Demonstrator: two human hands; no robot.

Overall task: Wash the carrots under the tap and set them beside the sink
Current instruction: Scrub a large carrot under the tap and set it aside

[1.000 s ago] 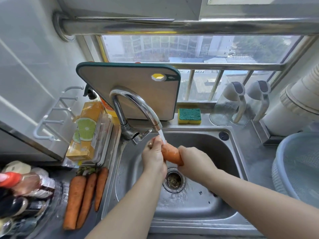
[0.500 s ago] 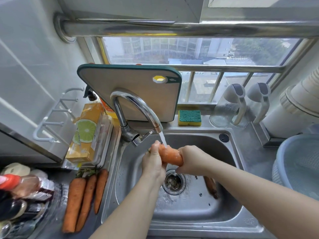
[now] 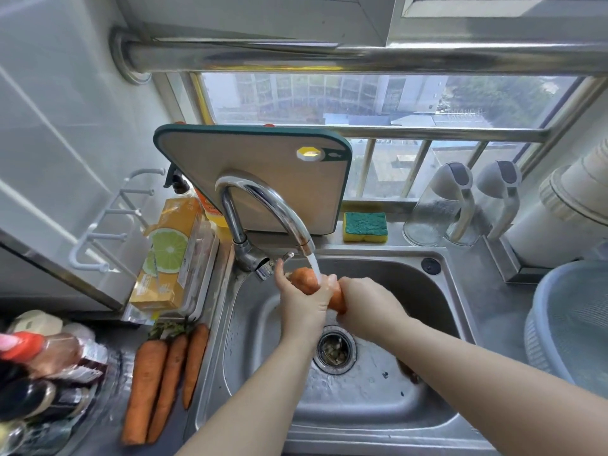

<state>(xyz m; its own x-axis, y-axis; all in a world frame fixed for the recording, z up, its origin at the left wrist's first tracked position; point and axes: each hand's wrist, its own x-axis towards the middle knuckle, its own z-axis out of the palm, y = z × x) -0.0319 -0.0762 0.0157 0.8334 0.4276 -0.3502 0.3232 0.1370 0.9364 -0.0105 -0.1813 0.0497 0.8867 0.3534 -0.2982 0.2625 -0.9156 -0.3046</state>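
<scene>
From my remote seat I judge the job well past halfway, with one carrot (image 3: 304,280) being rinsed. It sits over the sink (image 3: 437,291), held crosswise just under the spout of the tap (image 3: 263,199), and the water (image 3: 314,266) falls onto its middle. The left hand (image 3: 304,302) wraps it from the near side, with the fingers curled over the top and the thumb raised toward the tap's lever. The right hand (image 3: 368,304) grips the end that points toward me. Its fingers are folded round the carrot, but the back of the hand hides most of them, so I cannot tell exactly how they lie.

Three carrots (image 3: 164,383) lie side by side on the counter (image 3: 179,432) just left of the sink, tops away from me and touching one another. The counter around them looks wet, so I take them for washed and set down (a judgement, not something I can confirm).

What I reckon is left is to finish rubbing this one and lay it with the others. A dark reddish shape (image 3: 408,370) lies on the basin floor right of the drain (image 3: 336,352), half hidden by the right forearm. It may be another carrot waiting, but I cannot tell.
</scene>
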